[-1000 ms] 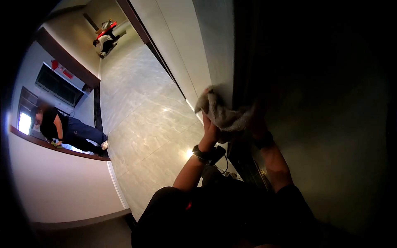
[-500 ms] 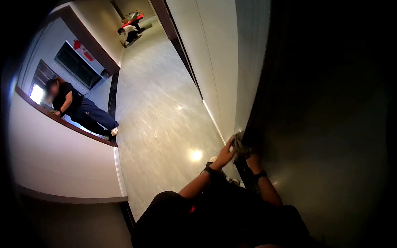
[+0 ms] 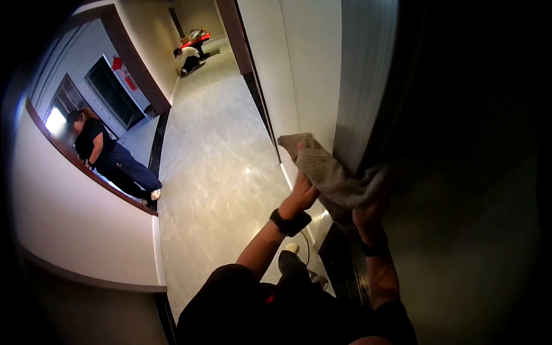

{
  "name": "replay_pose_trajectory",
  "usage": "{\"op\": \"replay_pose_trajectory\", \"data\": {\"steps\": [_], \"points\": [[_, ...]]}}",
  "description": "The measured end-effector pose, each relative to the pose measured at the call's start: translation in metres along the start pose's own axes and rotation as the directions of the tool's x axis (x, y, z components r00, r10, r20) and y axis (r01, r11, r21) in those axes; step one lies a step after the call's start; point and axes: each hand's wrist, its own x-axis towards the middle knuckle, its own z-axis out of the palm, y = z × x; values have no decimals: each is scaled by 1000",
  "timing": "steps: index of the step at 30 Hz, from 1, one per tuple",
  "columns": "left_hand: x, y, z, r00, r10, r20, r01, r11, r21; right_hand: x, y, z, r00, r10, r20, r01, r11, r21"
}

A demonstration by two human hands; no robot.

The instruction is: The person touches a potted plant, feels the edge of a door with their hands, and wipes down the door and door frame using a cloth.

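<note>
Grey-brown cloth (image 3: 336,175) stretches between our two hands, in front of the lower part of the pale wall panel (image 3: 313,69) and its grey end face (image 3: 368,63); we cannot tell whether it touches either. Our left hand (image 3: 303,192) grips the cloth's near side, one digit laid up along the fabric, and a loose corner flares beyond it. Our right hand (image 3: 371,215) is in shadow at the other end, bunching the cloth, though its fingers are too dark for us to make out. On our left wrist sits a black watch (image 3: 289,223), its face turned from us so any brand is hidden; a dark band (image 3: 374,249) circles the right wrist. Below, a pale shoe (image 3: 292,248) stands on the glossy floor (image 3: 207,149). Through the opening on the left, a person in a dark top (image 3: 98,138) leans at a brown ledge (image 3: 123,198); behind, a red panel (image 3: 130,84) on the wall is too small for us to read. Farther off, another person (image 3: 188,56) crouches beside a red-topped table (image 3: 201,40).
</note>
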Motion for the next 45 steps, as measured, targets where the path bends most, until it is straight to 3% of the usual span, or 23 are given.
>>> {"op": "replay_pose_trajectory", "data": {"steps": [6,14,17,19,20,21,22,23,24,25,27,28,29,31,32,33,35,37,40,45], "points": [[-6,-33,65,983,17,183,-2,996,-86,-66,48,24,998,11,57,-3,991,-137],[-58,-105,95,908,47,415,55,972,-229,-221,122,76,987,56,150,30,856,-516],[-47,-126,84,868,128,479,6,963,-268,-234,115,99,992,-36,122,121,582,-804],[-18,-133,63,829,273,488,-135,944,-300,-210,99,120,989,-145,38,66,196,-978],[-8,-133,45,774,411,481,-262,901,-346,-192,85,130,974,-204,-103,-66,180,-981],[18,-133,25,764,415,494,-254,897,-362,-151,58,139,929,-236,-286,-193,352,-916],[52,-134,7,562,370,740,-192,928,-318,-110,31,148,850,-258,-459,-275,527,-804],[76,-144,-6,302,290,908,-152,955,-254,-86,16,156,917,-258,-305,-142,503,-852],[88,-160,-11,467,398,790,-204,917,-342,-71,10,166,958,-251,-139,-2,480,-877],[99,-172,-11,454,413,790,-202,911,-361,-69,14,180,959,-244,-141,-13,463,-886],[118,-187,-21,654,515,554,-302,849,-433,-75,8,210,986,-166,-26,43,399,-916],[127,-189,-24,684,542,489,-328,826,-458,-75,5,222,991,-84,-100,-39,541,-840],[128,-185,-36,680,551,484,-332,820,-467,-76,-3,231,991,-88,-104,-41,532,-846],[132,-184,-50,777,429,460,-129,824,-551,-54,-12,257,957,-85,-276,-168,615,-771],[130,-188,-52,820,377,430,-59,804,-592,-44,-12,266,959,-54,-278,-177,652,-738],[126,-192,-53,821,386,421,-60,791,-609,-43,-9,279,942,-30,-334,-217,706,-674],[129,-211,-62,879,386,280,-112,739,-665,-29,-7,296,957,31,-288,-196,802,-564],[144,-231,-82,893,376,246,-145,759,-634,-18,-1,318,963,97,-252,-225,804,-550],[180,-271,-133,882,351,315,-231,903,-362,-11,15,353,957,229,-177,-289,791,-539],[229,-371,-186,934,305,187,-293,952,-86,48,56,456,910,359,-209,-415,788,-454]]}}
